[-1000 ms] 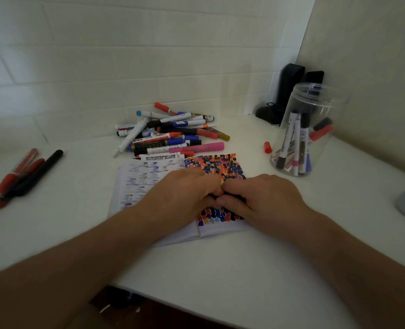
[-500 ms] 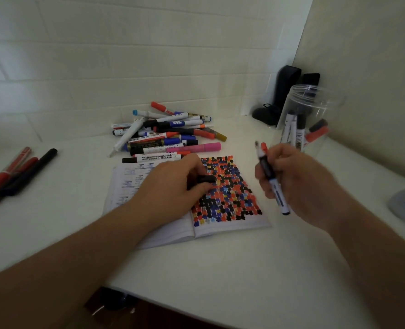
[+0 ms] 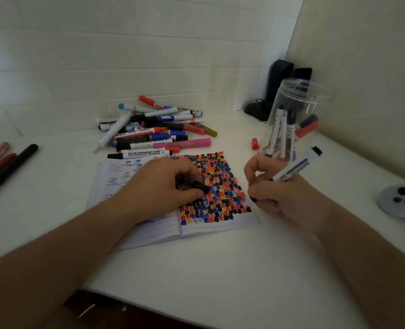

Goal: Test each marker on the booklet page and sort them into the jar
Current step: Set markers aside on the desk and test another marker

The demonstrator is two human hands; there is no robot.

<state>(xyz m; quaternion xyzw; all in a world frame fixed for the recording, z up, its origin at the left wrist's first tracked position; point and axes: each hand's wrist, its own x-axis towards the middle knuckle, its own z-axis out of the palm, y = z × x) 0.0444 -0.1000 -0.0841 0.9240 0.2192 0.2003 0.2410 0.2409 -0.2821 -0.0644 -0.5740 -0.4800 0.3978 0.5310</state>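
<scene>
— What is the right hand (image 3: 282, 198) doing?

— It is gripping a white marker (image 3: 296, 166) in curled fingers; the marker is slanting up to the right, its black end pointing toward the jar (image 3: 298, 96); the tip is sitting low by the right edge of the booklet (image 3: 218, 224), though whether it is touching the paper I cannot tell.

— And the left hand (image 3: 158, 188)?

— It is resting on the open booklet; thumb and fingers are pinching a small black cap (image 3: 200, 187) over the coloured page.

— How is the booklet lying?

— It is lying open and flat on the white table (image 3: 196, 281); the right page is carrying a dense patch of black, red, orange and blue blots; the left page is showing faint blue marks, partly hidden under the hand.

— Where are the other markers sitting?

— A pile (image 3: 154, 131) is lying just behind the booklet, near the wall; several are standing tilted inside the clear jar, which is standing upright to the right, just behind the right hand; a red cap (image 3: 254, 143) is lying on the table beside the jar.

— Anything else showing?

— Three pens (image 3: 6, 165), red and black, are lying well apart at the far left; dark objects (image 3: 277, 86) are leaning in the corner behind the jar; a grey controller (image 3: 400, 200) is sitting at the right edge.
</scene>
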